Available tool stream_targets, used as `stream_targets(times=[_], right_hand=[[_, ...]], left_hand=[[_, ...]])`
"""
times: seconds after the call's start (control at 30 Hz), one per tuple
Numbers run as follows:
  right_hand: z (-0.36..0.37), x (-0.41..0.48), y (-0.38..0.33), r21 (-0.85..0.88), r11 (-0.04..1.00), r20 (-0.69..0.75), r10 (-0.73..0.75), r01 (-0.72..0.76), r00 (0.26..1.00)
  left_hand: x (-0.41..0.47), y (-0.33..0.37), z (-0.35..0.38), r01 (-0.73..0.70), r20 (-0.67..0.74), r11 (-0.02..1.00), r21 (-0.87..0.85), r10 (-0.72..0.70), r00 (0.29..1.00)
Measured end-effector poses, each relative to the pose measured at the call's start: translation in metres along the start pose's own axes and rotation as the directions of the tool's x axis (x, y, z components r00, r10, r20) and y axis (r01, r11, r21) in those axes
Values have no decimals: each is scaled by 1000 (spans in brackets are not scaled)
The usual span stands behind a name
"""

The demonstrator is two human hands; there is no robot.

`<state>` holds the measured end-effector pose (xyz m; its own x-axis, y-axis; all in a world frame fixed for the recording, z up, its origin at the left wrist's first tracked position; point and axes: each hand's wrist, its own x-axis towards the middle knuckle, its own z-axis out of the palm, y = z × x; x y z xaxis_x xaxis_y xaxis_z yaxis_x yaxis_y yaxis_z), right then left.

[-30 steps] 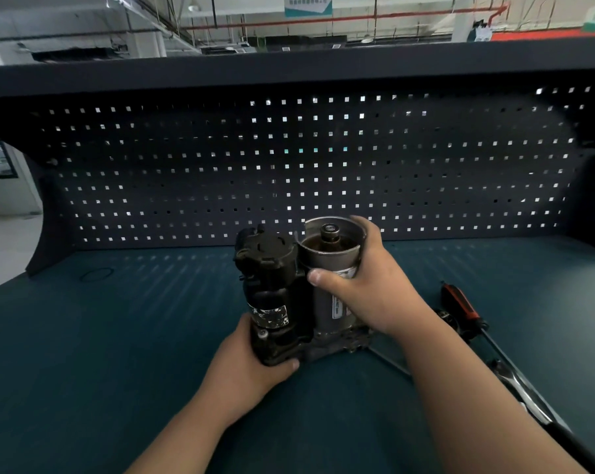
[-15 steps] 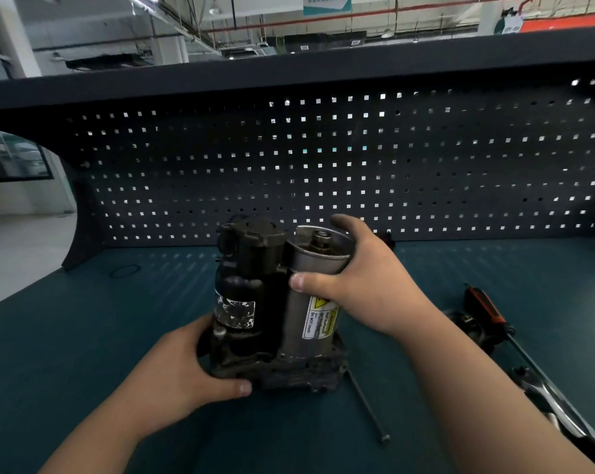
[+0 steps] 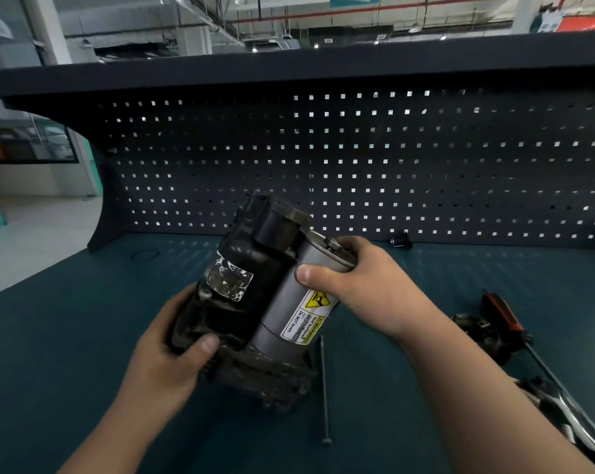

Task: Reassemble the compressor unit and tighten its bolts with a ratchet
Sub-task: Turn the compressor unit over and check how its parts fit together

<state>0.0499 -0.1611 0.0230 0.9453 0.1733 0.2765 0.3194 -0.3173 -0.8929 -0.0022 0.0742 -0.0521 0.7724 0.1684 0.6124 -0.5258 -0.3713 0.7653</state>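
- The grimy black-and-silver compressor unit (image 3: 255,302) is held near the front middle of the teal workbench (image 3: 67,354), tipped so its top leans away from the person. From where I stand I can't tell whether its base corner touches the bench or hangs just above it.
- The left hand (image 3: 166,357) grips the dirty black base, thumb hooked over the near edge.
- The right hand (image 3: 354,289) is wrapped round the top of the smooth silver cylinder (image 3: 289,319), thumb pressed just above the yellow warning label. The two hands are apart, one at each end.
- One long thin bolt (image 3: 324,381) lies loose on the bench just beside the base, so I'd judge the bolting isn't finished.
- The risk I see is that the parts aren't fully fastened. Tilting further could let the cylinder slide off its seat, since the right hand holds only smooth metal.
- Setting the base down carelessly could catch the loose bolt and roll it away or trap it underneath.
- What looks like the chrome ratchet (image 3: 559,408) lies well to the right by an orange-handled screwdriver (image 3: 504,313), so fetching it means letting go with one hand.
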Motion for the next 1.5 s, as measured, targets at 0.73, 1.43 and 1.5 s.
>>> stream_targets(times=[0.73, 1.43, 1.5], right_hand=[[66, 0, 84, -703, 679, 370, 100, 208, 923], [-62, -2, 24, 331, 943, 110, 7, -43, 994], [-53, -17, 24, 122, 992, 119, -34, 19, 992]], left_hand=[[1, -18, 10, 92, -195, 994, -59, -102, 975], [28, 9, 26, -2, 142, 997, 80, -10, 990], [32, 15, 31, -28, 193, 996, 85, 11, 981]])
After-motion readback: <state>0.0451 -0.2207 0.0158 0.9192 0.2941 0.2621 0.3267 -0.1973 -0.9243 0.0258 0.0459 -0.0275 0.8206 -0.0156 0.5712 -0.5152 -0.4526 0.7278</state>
